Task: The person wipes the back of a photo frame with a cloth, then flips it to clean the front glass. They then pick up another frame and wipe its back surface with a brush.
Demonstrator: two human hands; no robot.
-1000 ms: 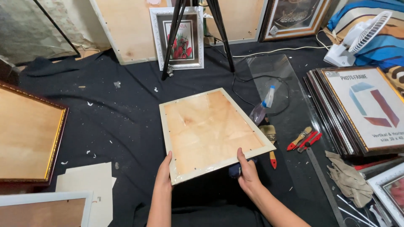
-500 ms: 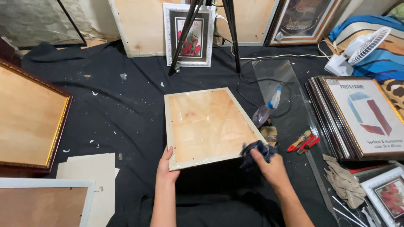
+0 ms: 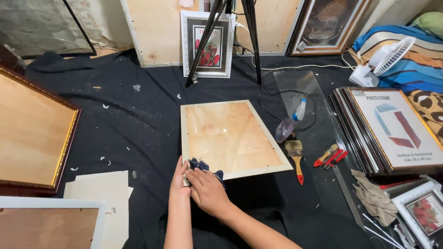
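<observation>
Black floor cloth lay under the frame. Within 1 second my right hand had carried the dark rag, seemingly gripped, to the near-left corner, my left hand steadying there.

On the floor cloth before me lies the frame, my left hand and right hand with the rag at its near left corner, spray bottle and brush just right of it, stacked frames farther right, tripod behind.
</observation>
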